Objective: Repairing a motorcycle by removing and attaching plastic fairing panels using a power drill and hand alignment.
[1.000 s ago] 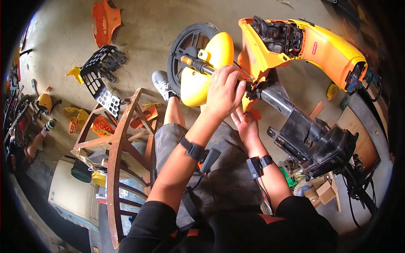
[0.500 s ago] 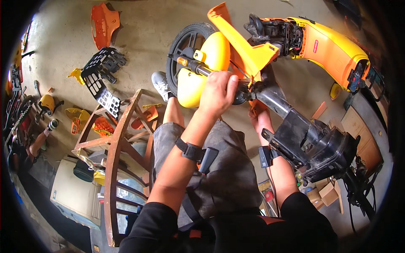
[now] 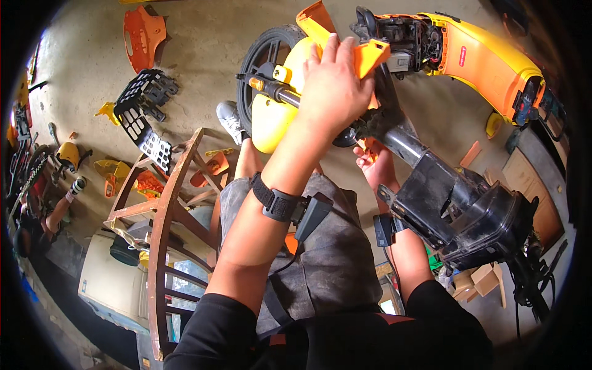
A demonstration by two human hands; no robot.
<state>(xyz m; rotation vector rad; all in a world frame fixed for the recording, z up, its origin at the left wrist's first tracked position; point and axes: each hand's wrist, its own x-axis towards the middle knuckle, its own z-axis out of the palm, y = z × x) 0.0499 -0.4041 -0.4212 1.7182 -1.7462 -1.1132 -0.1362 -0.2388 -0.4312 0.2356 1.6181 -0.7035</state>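
My left hand [image 3: 336, 89] lies over an angular orange plastic panel [image 3: 372, 57] beside the front wheel, its fingers reaching over the top. Lower down, my right hand [image 3: 377, 165] has its fingers around an orange plastic piece [image 3: 370, 152]; whether this joins the panel is hidden. Under my left wrist runs a fork tube carrying a yellow mudguard [image 3: 271, 126] and an amber reflector [image 3: 256, 82]. The black-rimmed front wheel [image 3: 250, 80] is behind the mudguard. A black steering column [image 3: 404, 145] slants down right to a black plastic housing [image 3: 468, 203].
A yellow-orange scooter body [image 3: 475, 61] lies at the upper right. A wooden chair [image 3: 165, 246] stands at my left. An orange panel [image 3: 143, 37], a black slotted tray [image 3: 145, 117] and yellow-orange parts [image 3: 148, 184] lie on the floor. Cardboard boxes [image 3: 484, 280] sit lower right.
My left hand has moved up and right from the fork tube onto the orange panel. The panel has shifted slightly up and left. My right hand shows more fully beneath the column.
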